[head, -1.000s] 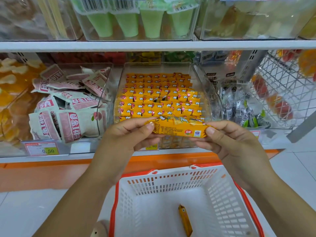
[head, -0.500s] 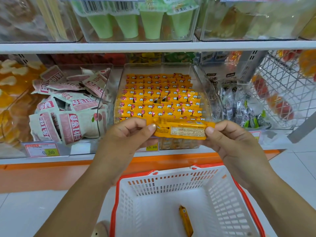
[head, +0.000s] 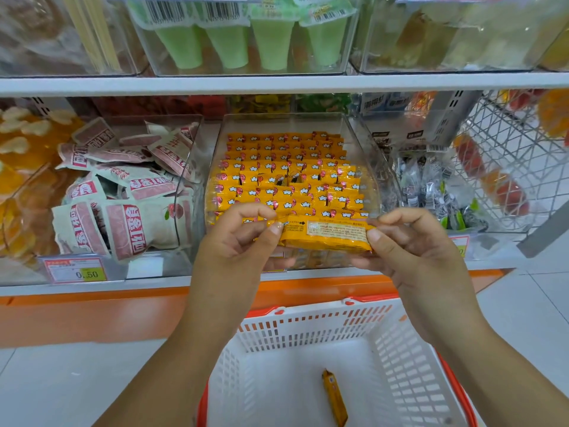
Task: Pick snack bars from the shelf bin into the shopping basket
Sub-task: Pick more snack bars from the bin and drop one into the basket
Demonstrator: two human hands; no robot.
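Note:
A yellow snack bar (head: 326, 235) is stretched level between my two hands, its printed back label facing me. My left hand (head: 237, 238) pinches its left end and my right hand (head: 409, 245) pinches its right end. It hovers in front of the clear shelf bin (head: 372, 155), which is packed with several rows of the same yellow bars (head: 286, 177). Below my hands stands the white shopping basket (head: 308, 331) with a red rim. One yellow bar (head: 335, 399) lies on its floor.
A clear bin of pink-and-white snack packets (head: 123, 192) is on the left, with a 0.50 price tag (head: 75, 270) below it. Dark wrapped sweets (head: 431, 192) fill the bin on the right, beside a wire rack (head: 517, 155). Green cups (head: 246, 38) sit on the shelf above.
The bar has been rolled in my fingers from its front side to its printed back label. Both hands stay at about the same height above the basket.

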